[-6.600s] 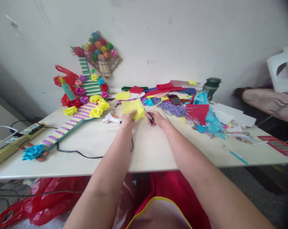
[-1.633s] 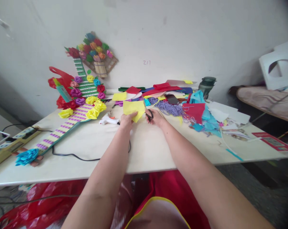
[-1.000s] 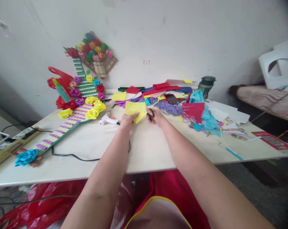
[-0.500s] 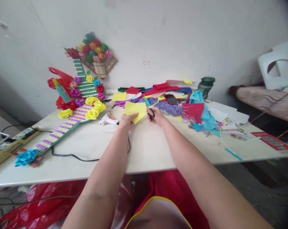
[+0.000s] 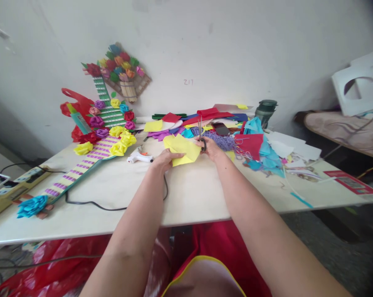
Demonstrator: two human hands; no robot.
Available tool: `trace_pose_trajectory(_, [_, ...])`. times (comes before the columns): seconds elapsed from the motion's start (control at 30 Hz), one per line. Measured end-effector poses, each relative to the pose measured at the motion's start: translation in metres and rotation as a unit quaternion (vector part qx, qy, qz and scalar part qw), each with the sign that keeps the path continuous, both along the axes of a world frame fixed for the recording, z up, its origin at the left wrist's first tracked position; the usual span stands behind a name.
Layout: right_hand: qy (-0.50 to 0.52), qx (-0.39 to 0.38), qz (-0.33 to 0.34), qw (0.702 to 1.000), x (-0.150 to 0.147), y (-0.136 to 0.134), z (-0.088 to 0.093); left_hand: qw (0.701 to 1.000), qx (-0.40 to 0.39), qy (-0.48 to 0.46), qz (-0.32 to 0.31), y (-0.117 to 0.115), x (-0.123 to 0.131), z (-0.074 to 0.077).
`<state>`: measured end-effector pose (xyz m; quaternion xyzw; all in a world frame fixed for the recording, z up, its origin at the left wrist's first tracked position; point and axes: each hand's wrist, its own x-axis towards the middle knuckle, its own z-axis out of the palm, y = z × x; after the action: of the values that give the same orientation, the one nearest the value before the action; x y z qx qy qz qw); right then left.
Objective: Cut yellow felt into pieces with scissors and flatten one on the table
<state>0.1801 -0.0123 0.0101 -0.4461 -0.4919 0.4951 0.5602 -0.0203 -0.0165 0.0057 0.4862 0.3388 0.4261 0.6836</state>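
Observation:
Over the middle of the table, my left hand [image 5: 165, 160] pinches a yellow paper sheet [image 5: 185, 150] by its lower left side, thumb on top. My right hand [image 5: 211, 149] is closed around the black handles of a pair of scissors [image 5: 200, 131], whose blades point up and away from me. The right fingertips meet the sheet's right edge; whether they grip it too I cannot tell. To the left of my left hand lies a white glue gun [image 5: 139, 156]. Purple yarn [image 5: 225, 142] is heaped just beyond my right hand.
Folded coloured papers [image 5: 171, 123] lie along the wall with a phone [image 5: 220, 128]. Left is a flower-decorated guitar-shaped craft [image 5: 90, 159], with a black cable [image 5: 95, 203] near it. At right are a red paper piece [image 5: 250, 145], white scraps [image 5: 294, 144] and a dark bottle [image 5: 265, 112].
The yellow sheet has turned and bent, shifting right. My right hand has moved right with the scissors, which now point more upright, and its fingertips have come to the sheet's edge.

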Motion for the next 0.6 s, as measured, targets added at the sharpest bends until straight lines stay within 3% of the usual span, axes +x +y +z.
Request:
trace_pose_trajectory(0.2, [-0.007, 0.013, 0.015, 1.000, 0.001, 0.004, -0.003, 0.999, 0.014, 0.019, -0.035, -0.001, -0.001, 0.000])
trace_pose_trajectory(0.33, [-0.011, 0.028, -0.013, 0.999, -0.002, 0.005, -0.002, 0.999, 0.025, 0.031, -0.030, 0.003, -0.003, -0.002])
trace_pose_trajectory(0.6, [0.025, 0.049, -0.072, 0.996, -0.009, 0.006, -0.001, 0.997, 0.037, 0.016, 0.065, 0.013, -0.005, -0.007])
